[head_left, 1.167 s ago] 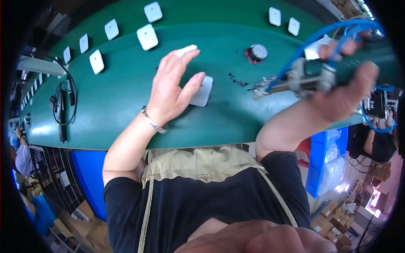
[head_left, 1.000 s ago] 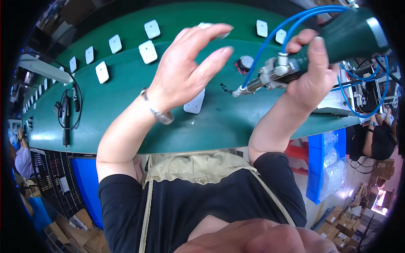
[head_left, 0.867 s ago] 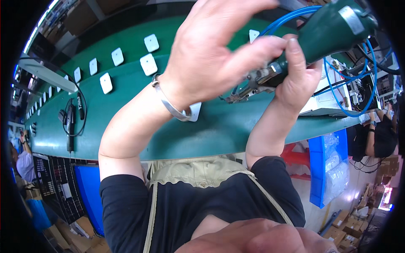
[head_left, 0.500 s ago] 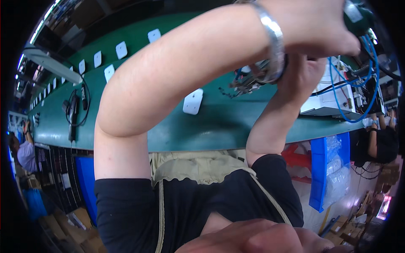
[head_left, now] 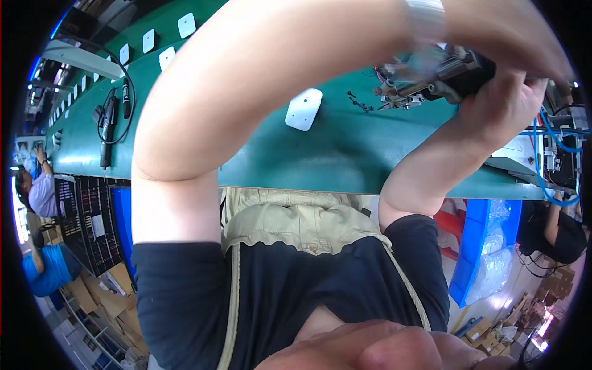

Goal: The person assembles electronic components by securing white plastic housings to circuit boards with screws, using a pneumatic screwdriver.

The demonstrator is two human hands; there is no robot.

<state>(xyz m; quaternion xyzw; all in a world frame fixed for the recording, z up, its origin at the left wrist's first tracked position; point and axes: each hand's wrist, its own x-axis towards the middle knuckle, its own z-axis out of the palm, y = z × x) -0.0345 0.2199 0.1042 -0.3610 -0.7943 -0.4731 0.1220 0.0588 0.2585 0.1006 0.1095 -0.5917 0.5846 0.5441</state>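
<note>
My left arm reaches across the green bench (head_left: pixel 345 160) to the upper right, with a shiny metal bracelet (head_left: pixel 425 21) at its wrist. My left hand (head_left: pixel 518 40) is smeared by motion and its fingers are hidden. Just below it is my right hand (head_left: pixel 502 108), its fingers curled and partly covered; what they close on is hidden. Beside both hands stands a metal mechanism (head_left: pixel 410 92) with rods and fittings, partly behind the left wrist. A small black jointed piece (head_left: pixel 359 102) lies by it. Under my left forearm rests a white rounded plate (head_left: pixel 304 110) with small holes.
On the right is a white machine housing (head_left: pixel 515 154) with blue tubes (head_left: pixel 538 163). A black corded tool (head_left: pixel 108 126) lies left, and similar white plates (head_left: pixel 148 41) line the far side. A blue bin (head_left: pixel 472 253) holds plastic bags. Other people work at both sides.
Both my hands have moved right, and the left one is now blurred. More of the metal mechanism shows. The whole view has shifted, so the bench edge sits higher.
</note>
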